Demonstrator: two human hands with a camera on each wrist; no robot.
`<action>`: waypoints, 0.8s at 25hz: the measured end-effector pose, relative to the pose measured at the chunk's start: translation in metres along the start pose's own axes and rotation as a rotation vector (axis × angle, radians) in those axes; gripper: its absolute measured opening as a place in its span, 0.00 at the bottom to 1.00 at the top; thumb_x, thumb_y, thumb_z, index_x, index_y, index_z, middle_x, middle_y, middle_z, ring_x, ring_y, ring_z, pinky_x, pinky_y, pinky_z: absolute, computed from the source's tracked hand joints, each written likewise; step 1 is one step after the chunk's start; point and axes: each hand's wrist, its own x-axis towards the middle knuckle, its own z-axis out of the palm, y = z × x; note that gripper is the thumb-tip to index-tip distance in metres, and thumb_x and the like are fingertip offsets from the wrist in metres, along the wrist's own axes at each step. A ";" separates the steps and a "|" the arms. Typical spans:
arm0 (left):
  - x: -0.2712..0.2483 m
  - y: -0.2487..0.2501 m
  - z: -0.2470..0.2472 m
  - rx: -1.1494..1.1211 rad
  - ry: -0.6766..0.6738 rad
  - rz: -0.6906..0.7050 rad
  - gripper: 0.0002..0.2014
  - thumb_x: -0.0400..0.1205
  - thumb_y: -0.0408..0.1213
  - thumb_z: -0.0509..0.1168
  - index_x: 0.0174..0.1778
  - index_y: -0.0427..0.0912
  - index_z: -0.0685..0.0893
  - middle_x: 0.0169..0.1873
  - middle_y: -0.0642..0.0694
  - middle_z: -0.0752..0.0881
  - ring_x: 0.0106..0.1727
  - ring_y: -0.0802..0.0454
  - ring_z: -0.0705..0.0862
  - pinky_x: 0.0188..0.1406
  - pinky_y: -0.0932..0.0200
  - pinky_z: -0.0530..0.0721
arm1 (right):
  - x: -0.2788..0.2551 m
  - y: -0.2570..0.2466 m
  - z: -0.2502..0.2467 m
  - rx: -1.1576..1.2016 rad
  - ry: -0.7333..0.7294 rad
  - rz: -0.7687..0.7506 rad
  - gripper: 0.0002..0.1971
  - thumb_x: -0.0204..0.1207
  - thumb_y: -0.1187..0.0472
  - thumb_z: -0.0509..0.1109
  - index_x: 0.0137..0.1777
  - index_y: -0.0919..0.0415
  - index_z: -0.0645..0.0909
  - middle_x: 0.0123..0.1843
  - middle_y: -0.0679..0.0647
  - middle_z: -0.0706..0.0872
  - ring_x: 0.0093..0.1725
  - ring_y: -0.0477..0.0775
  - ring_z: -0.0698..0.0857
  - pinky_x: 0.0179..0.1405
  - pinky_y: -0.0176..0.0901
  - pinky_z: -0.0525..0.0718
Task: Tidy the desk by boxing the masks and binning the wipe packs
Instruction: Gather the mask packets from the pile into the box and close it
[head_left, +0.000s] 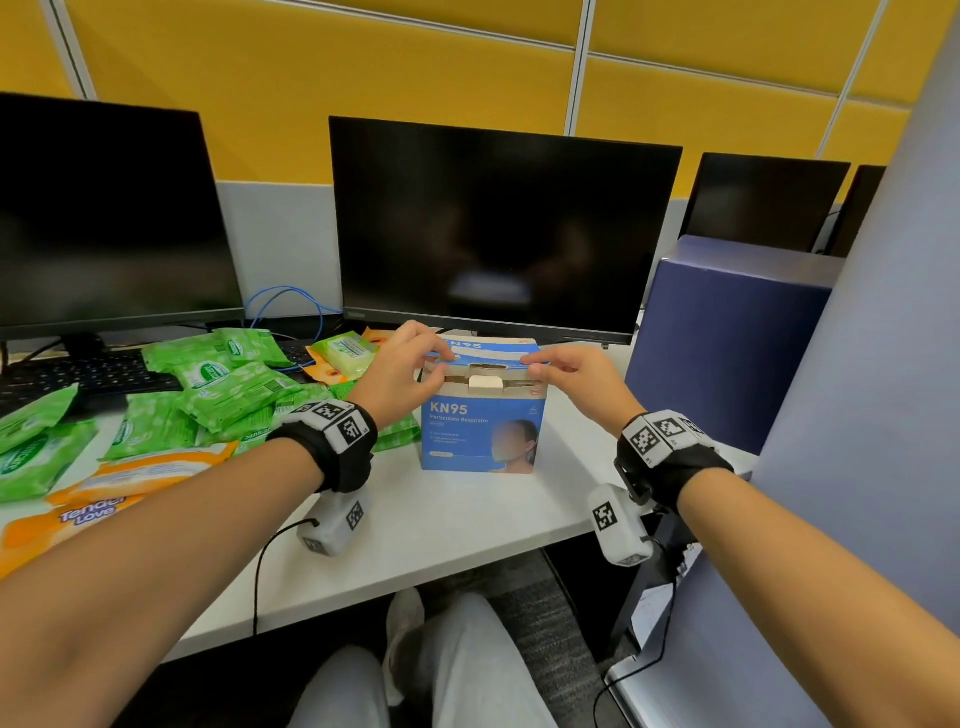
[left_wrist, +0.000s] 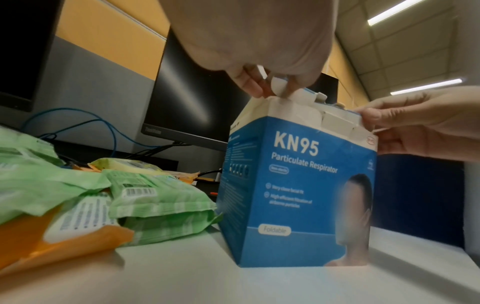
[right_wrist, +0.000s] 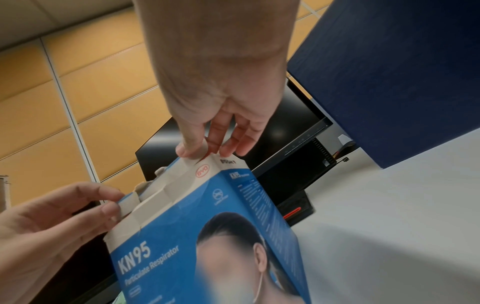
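Note:
A blue KN95 mask box stands upright on the white desk, in front of the middle monitor. Its lid flap lies over the top, and a white mask shows in the gap under the front edge. My left hand pinches the lid's left end between thumb and fingers. My right hand pinches the right end at the box corner. Green wipe packs and orange wipe packs lie heaped to the left of the box.
Two dark monitors and a keyboard stand behind the packs and the box. A tall dark blue box stands at the desk's right end against a grey partition. Blue cables loop behind the wipes.

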 end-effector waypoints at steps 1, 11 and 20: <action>0.001 0.001 0.001 -0.012 0.030 0.009 0.06 0.80 0.31 0.66 0.51 0.41 0.85 0.51 0.46 0.79 0.52 0.56 0.78 0.49 0.64 0.80 | 0.000 0.001 0.001 0.022 0.012 0.007 0.13 0.81 0.62 0.68 0.62 0.65 0.85 0.55 0.53 0.86 0.44 0.40 0.84 0.29 0.21 0.81; 0.000 0.007 -0.001 -0.089 -0.025 -0.142 0.06 0.80 0.28 0.65 0.47 0.39 0.87 0.50 0.45 0.84 0.44 0.53 0.80 0.43 0.62 0.80 | -0.006 -0.005 0.006 0.113 0.022 0.133 0.14 0.80 0.61 0.68 0.63 0.65 0.85 0.61 0.58 0.86 0.42 0.42 0.82 0.24 0.21 0.78; 0.009 0.012 -0.002 -0.105 -0.128 -0.259 0.04 0.81 0.33 0.67 0.48 0.40 0.86 0.51 0.49 0.84 0.49 0.57 0.77 0.46 0.67 0.74 | -0.008 -0.007 0.008 0.156 -0.001 0.205 0.13 0.81 0.62 0.68 0.63 0.63 0.84 0.59 0.55 0.85 0.43 0.41 0.80 0.29 0.26 0.78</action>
